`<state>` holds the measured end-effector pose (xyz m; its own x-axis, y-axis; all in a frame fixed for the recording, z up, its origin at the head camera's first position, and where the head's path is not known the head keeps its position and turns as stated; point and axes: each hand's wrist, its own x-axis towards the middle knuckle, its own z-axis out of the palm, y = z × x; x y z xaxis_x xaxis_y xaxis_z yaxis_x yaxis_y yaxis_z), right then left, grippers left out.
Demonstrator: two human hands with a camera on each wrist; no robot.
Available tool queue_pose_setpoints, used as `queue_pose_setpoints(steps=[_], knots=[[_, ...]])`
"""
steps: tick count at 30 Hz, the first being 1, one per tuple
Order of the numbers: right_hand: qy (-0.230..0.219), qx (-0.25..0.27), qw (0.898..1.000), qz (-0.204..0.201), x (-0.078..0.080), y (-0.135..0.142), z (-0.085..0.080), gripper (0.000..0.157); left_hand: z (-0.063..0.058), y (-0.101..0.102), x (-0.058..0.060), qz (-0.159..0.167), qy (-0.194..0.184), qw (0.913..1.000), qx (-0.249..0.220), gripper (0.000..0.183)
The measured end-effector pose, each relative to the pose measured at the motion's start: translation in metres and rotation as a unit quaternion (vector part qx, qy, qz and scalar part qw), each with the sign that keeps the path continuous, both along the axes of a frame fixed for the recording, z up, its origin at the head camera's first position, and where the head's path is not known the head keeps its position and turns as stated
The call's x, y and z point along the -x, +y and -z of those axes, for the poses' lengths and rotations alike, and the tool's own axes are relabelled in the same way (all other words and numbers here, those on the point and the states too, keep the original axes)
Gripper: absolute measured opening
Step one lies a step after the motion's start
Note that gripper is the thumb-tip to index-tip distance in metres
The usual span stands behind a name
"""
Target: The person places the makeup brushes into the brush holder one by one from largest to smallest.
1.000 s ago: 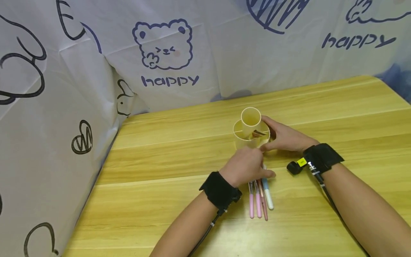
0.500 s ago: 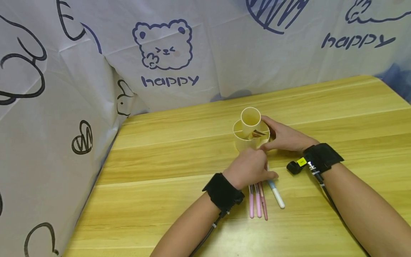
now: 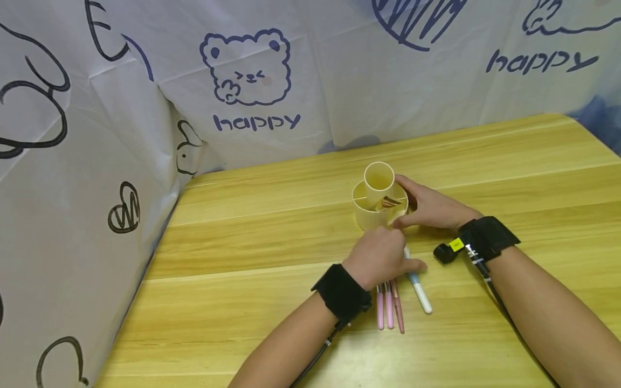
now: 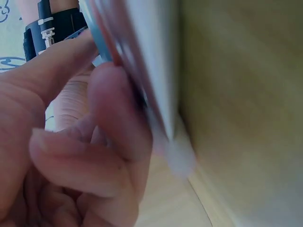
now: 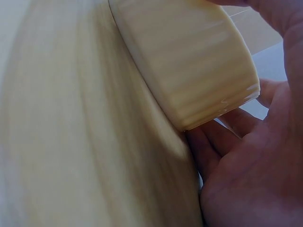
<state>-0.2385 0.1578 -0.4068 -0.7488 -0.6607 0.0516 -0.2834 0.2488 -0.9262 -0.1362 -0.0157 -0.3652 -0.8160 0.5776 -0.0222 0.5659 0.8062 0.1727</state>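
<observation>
Cream plastic forms the round, divided holder [image 3: 371, 218], which stands upright on the pale yellow wood-grain surface [image 3: 233, 302]. A narrower cream cylindrical tube [image 3: 380, 183] rises from its far part, and a brown-and-tan tuft [image 3: 389, 203] shows in the compartment in front of that tube. The right hand [image 3: 429, 207] grips the holder from its right side, thumb on the near part of the wall and fingers reaching around behind; the right wrist view shows the lower wall between thumb and fingers, the base against the surface.

The left hand [image 3: 378, 257] is just in front of the holder, on the near side, above a group of slender brushes. Two light-pink-handled brushes [image 3: 385, 311] lie side by side, handles pointing toward the person, with a thin rose-coloured brush [image 3: 399, 315] next to them on the right. A thicker white-and-blue-handled brush [image 3: 421, 295] lies slanted farther right, apart from them at its handle end, with the left thumb stretched across above its shaft. The hand hides the upper ends of the pink and rose brushes. In the left wrist view its fingers are bent close against blurred shafts, but whether they pinch any brush I cannot tell.

A black wristband sits on each wrist.
</observation>
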Motion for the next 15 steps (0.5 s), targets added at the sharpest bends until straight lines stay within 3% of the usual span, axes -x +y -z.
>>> queue_pose_setpoints(steps=[8, 15], knots=[[0.005, -0.008, 1.0, 0.006, 0.0001, -0.0004, -0.0001, 0.089, -0.0006, -0.0001, 0.0004, 0.002, -0.01, 0.9999, -0.001, 0.045], [0.0, -0.011, 1.0, 0.01, -0.0018, -0.0016, -0.002, 0.089, -0.0002, 0.0005, 0.0004, 0.023, -0.048, 0.9986, -0.002, 0.044]])
